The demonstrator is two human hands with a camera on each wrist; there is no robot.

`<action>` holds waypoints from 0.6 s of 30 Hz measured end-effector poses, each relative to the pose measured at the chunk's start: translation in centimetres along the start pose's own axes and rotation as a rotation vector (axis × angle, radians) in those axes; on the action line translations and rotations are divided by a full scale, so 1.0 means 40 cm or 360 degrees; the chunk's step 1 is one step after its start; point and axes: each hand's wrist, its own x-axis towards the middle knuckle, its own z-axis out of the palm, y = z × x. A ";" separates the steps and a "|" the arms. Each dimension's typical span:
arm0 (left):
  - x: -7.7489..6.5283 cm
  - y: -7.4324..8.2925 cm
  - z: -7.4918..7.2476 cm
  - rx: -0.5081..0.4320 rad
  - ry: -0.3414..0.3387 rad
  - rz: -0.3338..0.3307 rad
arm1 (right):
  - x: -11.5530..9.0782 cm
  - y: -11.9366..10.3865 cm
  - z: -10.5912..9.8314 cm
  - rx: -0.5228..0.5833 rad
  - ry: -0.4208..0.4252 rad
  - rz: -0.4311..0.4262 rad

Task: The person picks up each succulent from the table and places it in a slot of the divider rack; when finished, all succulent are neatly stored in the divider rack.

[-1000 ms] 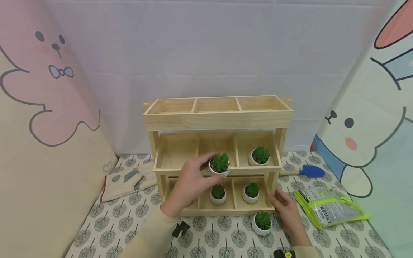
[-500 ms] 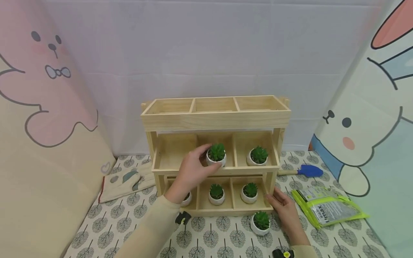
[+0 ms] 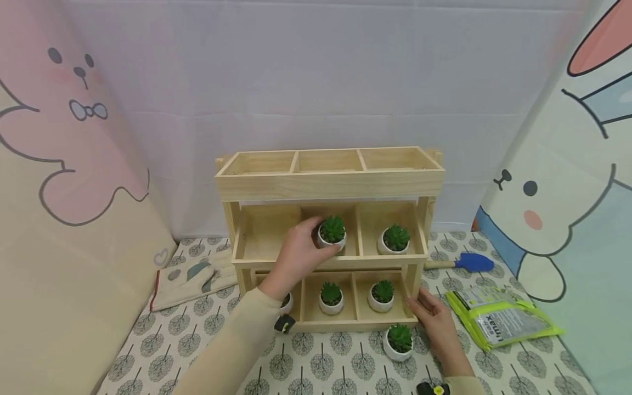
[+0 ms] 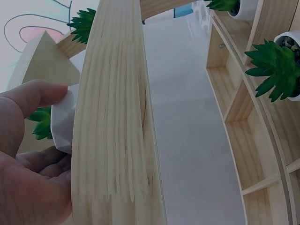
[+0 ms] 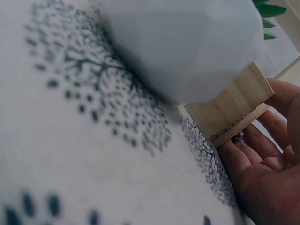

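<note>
My left hand (image 3: 298, 252) holds a small potted succulent (image 3: 332, 230), green in a white pot, at the middle compartment of the wooden plant stand's (image 3: 329, 186) middle tier. In the left wrist view, thumb and fingers lie around the white pot (image 4: 63, 119), partly behind a wooden board. Whether the pot touches the compartment floor cannot be told. My right hand (image 3: 436, 323) grips the stand's lower right corner, the thumb on one side of the wood and fingers on the other in the right wrist view. Another potted succulent (image 3: 398, 343) stands on the cloth beside that hand.
One succulent (image 3: 394, 240) sits in the middle tier's right compartment; the bottom tier holds three, the left one (image 3: 286, 304) partly hidden by my arm. Gloves (image 3: 195, 280) lie left; a blue trowel (image 3: 474, 262) and a green bag (image 3: 501, 317) lie right.
My left hand has carried the succulent up and back from in front of the middle tier to its middle compartment. The right hand has stayed at the stand's corner.
</note>
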 end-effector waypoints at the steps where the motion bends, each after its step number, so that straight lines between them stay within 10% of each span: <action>1: 0.002 0.000 0.002 0.0016 -0.0005 -0.0002 | 0.000 0.001 0.000 0.0001 0.0000 -0.0008; 18: 0.028 0.005 0.025 0.0216 -0.0047 0.0045 | -0.007 -0.003 -0.006 0.0017 -0.0048 -0.0043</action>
